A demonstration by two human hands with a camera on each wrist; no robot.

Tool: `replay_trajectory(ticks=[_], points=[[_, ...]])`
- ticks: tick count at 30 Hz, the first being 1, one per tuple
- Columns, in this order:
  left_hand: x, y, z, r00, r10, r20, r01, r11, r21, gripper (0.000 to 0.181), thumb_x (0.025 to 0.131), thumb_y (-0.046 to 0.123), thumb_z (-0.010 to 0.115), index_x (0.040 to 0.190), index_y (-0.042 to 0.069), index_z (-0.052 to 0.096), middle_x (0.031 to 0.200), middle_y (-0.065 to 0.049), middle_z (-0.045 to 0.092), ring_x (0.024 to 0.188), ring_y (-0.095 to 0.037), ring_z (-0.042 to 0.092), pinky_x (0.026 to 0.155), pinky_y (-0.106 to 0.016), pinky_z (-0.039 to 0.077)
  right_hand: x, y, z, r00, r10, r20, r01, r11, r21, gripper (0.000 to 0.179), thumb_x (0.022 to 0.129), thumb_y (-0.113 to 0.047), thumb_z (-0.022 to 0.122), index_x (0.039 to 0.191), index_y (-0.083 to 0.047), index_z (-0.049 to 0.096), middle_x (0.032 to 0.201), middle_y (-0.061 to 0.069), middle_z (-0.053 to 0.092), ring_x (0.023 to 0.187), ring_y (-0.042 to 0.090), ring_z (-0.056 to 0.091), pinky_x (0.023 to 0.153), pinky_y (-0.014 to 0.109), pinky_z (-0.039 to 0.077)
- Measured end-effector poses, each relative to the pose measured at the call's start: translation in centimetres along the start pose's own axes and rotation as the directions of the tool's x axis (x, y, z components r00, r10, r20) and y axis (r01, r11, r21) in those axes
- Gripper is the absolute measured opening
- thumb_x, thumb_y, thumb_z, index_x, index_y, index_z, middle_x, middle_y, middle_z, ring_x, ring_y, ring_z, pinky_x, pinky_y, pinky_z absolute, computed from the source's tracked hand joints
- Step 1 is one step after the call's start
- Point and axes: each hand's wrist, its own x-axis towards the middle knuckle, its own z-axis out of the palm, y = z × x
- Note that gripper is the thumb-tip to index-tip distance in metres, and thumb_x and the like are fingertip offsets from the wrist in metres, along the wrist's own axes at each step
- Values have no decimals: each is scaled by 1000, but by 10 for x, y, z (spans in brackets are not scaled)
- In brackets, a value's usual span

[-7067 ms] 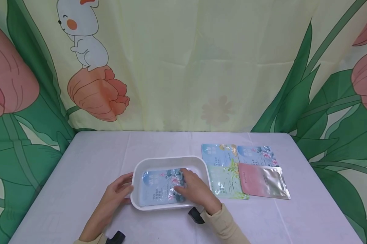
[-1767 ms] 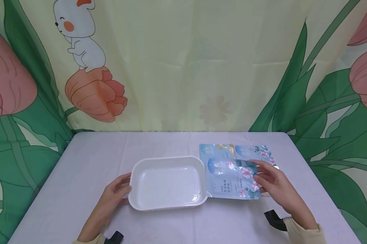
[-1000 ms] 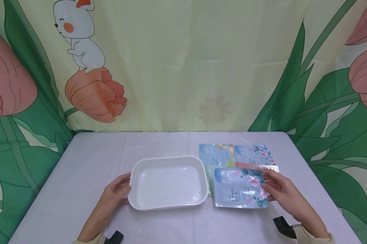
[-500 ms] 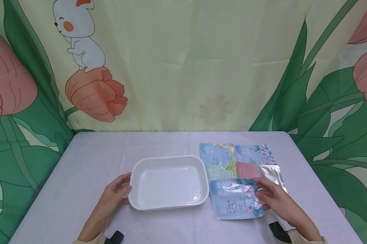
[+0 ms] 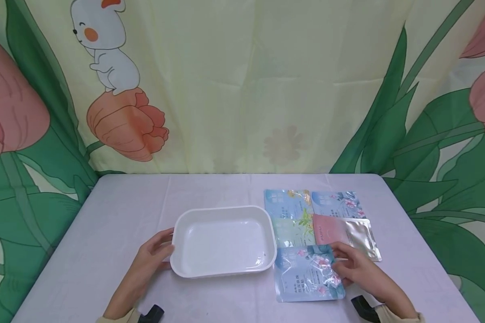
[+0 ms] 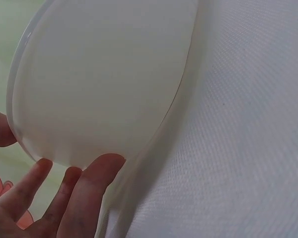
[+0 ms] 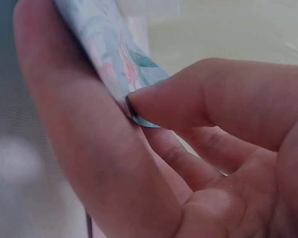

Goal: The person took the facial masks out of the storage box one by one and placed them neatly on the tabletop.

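My right hand (image 5: 361,271) pinches the right edge of a light-blue flower-print face mask sachet (image 5: 303,273). In the right wrist view, the thumb presses the sachet's corner (image 7: 121,67) against the fingers. The sachet lies just in front of a green sachet (image 5: 292,233) and a pink-and-silver sachet (image 5: 345,233), overlapping their near edges. My left hand (image 5: 151,258) rests against the left end of a white plastic tray (image 5: 224,249), which has nothing in it. In the left wrist view, its relaxed fingertips touch the tray's outer wall (image 6: 99,89), with one digit at the rim.
Two more blue sachets, one with a gold print (image 5: 287,204) and one with pink flowers (image 5: 337,204), lie flat in the back row. A white cloth covers the table (image 5: 125,211). Behind it hangs a tulip-patterned curtain (image 5: 226,112).
My right hand took the flower-print sachet out of the tray, carried it right over the other sachets, then brought it nearer me and slightly left. The left hand stays at the tray.
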Motion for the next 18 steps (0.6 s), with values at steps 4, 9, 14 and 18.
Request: replay_trajectory(ticks=[4,9,14,18], points=[[-1,1,1,1000,3,-3,-3,1000,3,51,94,22,65,142,16,50,143,-12,52,120,-24,60,76,-32,59,5,4,1,999,-31,44,31,1000,-3,50,95,-5,60,135,14,36,115,21,58,87,23,66,63,37,60],[0,1,1,1000,-5,-16,5,1000,22,51,94,22,65,142,17,50,142,-12,52,123,-27,57,76,-32,59,9,8,3,997,-62,51,65,996,-60,48,94,-8,64,130,15,42,109,17,61,87,17,65,68,32,60],[1,1,2,1000,-6,-14,7,1000,23,50,94,20,64,142,17,50,142,-12,53,124,-28,57,76,-32,59,12,11,2,991,-94,96,99,994,-46,51,95,-6,62,131,21,38,103,17,65,84,11,64,68,33,60],[0,2,1,1000,1,-9,0,1000,19,51,94,20,64,143,15,49,143,-13,52,123,-26,58,75,-31,59,13,12,0,990,-92,104,99,993,-68,52,94,-5,61,131,23,39,103,16,65,84,10,63,68,31,60]])
